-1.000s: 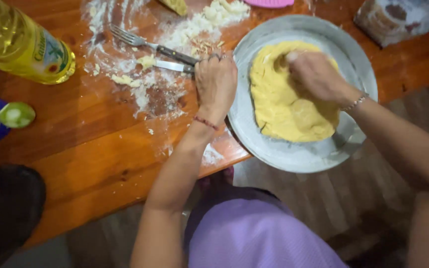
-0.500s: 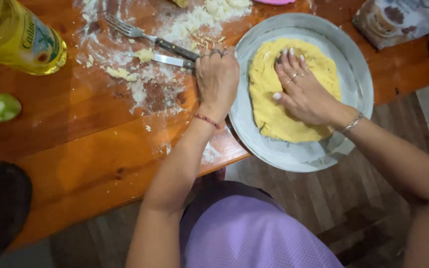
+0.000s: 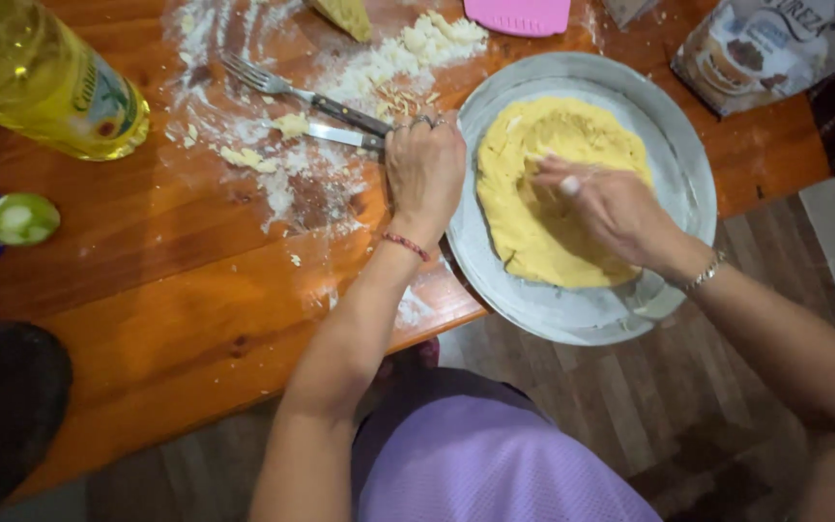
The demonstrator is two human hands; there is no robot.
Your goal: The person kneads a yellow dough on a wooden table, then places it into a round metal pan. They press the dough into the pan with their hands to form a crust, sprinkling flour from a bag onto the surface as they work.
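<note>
Head view: right hand (image 3: 603, 208) fingers (image 3: 551, 174) press dough (image 3: 524, 208).

My right hand (image 3: 611, 208) slid from the top of the yellow dough (image 3: 533, 193) toward its lower right, fingers spread flatter.

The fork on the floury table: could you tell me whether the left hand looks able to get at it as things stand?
Probably yes. The left hand rests at the pan's rim, right beside the fork and knife handles, with only flour between.
</note>
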